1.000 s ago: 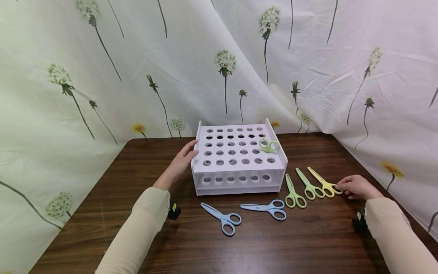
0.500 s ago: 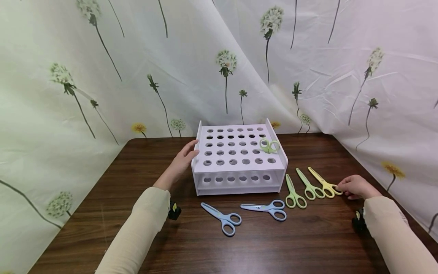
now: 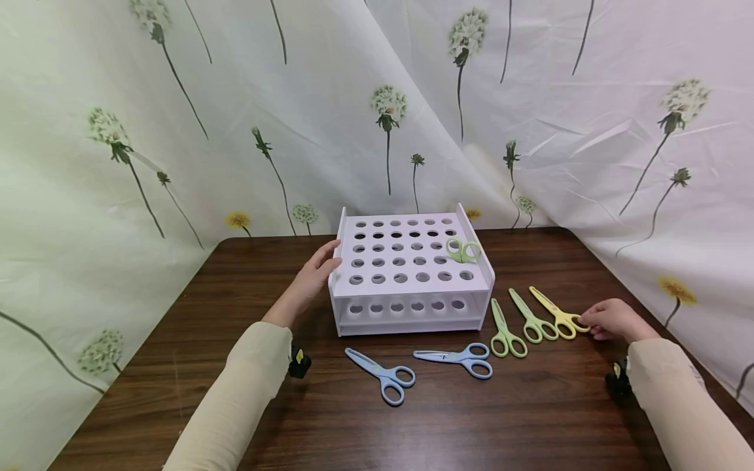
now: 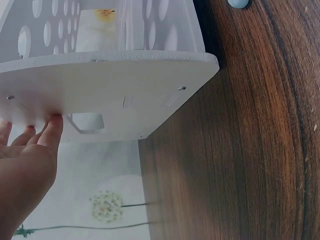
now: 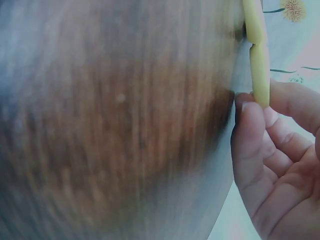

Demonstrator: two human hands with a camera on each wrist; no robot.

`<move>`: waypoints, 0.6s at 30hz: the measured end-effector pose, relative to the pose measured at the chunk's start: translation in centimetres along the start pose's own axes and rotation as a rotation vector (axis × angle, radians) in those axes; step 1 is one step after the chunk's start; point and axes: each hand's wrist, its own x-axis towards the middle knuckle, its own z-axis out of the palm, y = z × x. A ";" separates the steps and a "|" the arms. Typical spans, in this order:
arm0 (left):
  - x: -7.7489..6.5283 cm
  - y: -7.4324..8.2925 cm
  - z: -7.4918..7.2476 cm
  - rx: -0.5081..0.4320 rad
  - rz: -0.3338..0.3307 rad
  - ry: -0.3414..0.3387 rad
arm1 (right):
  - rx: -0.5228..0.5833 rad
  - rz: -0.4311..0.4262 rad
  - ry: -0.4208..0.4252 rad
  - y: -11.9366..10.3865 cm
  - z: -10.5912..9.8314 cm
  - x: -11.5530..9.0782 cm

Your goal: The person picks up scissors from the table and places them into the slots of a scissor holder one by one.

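A white rack (image 3: 412,290) with rows of round holes stands upright at the table's middle. The fingertips of my left hand (image 3: 309,281) rest against its left side panel (image 4: 145,95). My right hand (image 3: 615,319) pinches one handle loop of the yellow scissors (image 3: 558,316) between thumb and fingers; they lie on the table, blade towards the back left. In the right wrist view, the handle's edge (image 5: 260,75) shows between the fingertips. Green scissors (image 3: 461,256) stand in a right-hand hole of the rack, handles up.
Two more green scissors (image 3: 532,322) lie between the rack and the yellow pair. Before the rack lie two blue scissors (image 3: 384,375), side by side and apart. A flower-printed cloth (image 3: 330,118) hangs behind the dark wooden table (image 3: 412,438).
The head view has shifted very slightly. Both hands, the rack and all the scissors stay in place.
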 end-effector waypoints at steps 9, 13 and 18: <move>1.4 -1.9 -0.4 -0.015 0.001 0.003 | 0.025 -0.020 0.003 0.1 0.0 0.1; 1.9 -2.6 -0.5 -0.002 0.012 0.014 | 0.036 -0.018 -0.001 0.1 0.0 0.1; 1.9 -2.8 -0.5 0.011 0.030 0.024 | 0.065 -0.019 -0.009 -0.1 -0.2 0.0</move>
